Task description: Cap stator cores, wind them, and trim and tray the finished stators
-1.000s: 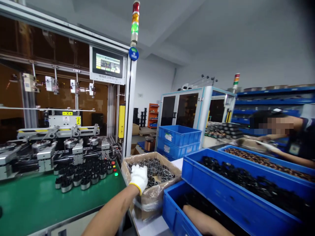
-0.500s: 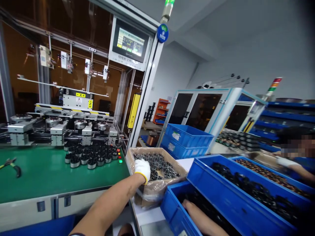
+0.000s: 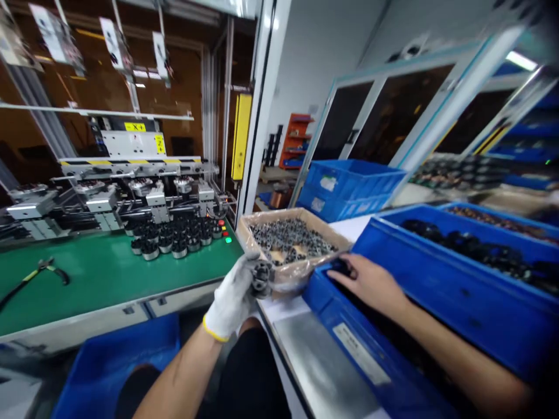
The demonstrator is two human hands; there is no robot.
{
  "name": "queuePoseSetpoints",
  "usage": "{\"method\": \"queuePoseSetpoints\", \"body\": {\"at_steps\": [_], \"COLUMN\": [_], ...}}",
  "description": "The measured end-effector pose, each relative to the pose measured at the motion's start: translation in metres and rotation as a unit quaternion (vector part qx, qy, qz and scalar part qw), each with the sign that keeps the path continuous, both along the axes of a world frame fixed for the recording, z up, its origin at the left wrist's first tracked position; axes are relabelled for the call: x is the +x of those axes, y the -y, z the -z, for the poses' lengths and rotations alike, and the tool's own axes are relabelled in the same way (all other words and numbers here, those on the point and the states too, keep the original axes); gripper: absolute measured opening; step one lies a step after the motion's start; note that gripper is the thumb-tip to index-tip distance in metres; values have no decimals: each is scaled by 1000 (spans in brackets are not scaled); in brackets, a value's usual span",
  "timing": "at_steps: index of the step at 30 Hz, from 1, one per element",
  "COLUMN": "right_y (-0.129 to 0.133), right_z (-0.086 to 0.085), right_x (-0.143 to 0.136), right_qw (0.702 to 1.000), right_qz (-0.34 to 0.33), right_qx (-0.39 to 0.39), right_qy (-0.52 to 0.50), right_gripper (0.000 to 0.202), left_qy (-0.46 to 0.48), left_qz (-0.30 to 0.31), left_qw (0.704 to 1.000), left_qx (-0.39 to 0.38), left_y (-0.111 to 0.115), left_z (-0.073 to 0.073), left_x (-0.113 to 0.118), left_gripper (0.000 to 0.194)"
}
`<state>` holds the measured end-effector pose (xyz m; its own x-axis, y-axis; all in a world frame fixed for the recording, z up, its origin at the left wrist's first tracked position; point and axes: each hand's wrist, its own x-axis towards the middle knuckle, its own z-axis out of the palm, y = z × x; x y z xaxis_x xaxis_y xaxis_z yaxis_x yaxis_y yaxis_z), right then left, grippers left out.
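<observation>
My left hand [image 3: 231, 299], in a white glove with a yellow cuff, grips a grey metal stator core [image 3: 262, 278]. It is in front of the near corner of a plastic-lined cardboard box [image 3: 301, 270] full of similar cores. My bare right hand [image 3: 373, 285] is over the near end of a narrow blue bin [image 3: 321, 294]. Its thumb and fingers are closed on a black plastic part [image 3: 343, 266], mostly hidden by them. Black pieces inside that bin are dark and hard to make out.
On the green worktop [image 3: 100, 279] sit several black-topped cores [image 3: 166, 235] and pliers [image 3: 43, 267]. A winding machine [image 3: 131, 142] stands behind. A larger blue bin [image 3: 437, 285] of black parts is at right. Stacked blue crates [image 3: 349, 186] stand behind the box.
My left hand has come out of the cardboard box toward me with a stator core. My right hand has risen from inside the narrow bin with a black part. The view has tilted down.
</observation>
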<state>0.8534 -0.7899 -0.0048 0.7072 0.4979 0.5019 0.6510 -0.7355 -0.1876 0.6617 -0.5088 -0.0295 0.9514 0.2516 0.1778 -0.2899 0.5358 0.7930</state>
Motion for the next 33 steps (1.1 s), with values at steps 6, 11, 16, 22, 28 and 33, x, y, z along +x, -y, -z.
{"method": "queuePoseSetpoints", "body": {"at_steps": [6, 11, 16, 22, 28, 33], "right_y": [-69, -76, -69, -71, -73, -73], "right_z": [-45, -25, -16, -16, -7, -6], "right_x": [-92, -132, -123, -123, -124, -126], "right_qw": [943, 916, 919, 917, 916, 912], "right_qz": [-256, -338, -323, -344, -355, -368], "right_qx": [105, 121, 170, 160, 147, 135], "right_qy": [187, 178, 147, 125, 116, 120], "right_gripper": [44, 45, 53, 46, 39, 34], "left_qy": [-46, -26, -11, 7, 16, 12], "left_qz": [115, 111, 159, 147, 131, 100], "left_qw": [981, 988, 985, 988, 981, 968], "left_qx": [-151, -104, -70, 53, 144, 231], "left_y": [10, 24, 27, 24, 20, 20], "left_z": [1, 5, 13, 25, 32, 25], "left_x": [-9, -14, -16, -13, -15, -20], "left_gripper": [65, 56, 64, 92, 99, 96]}}
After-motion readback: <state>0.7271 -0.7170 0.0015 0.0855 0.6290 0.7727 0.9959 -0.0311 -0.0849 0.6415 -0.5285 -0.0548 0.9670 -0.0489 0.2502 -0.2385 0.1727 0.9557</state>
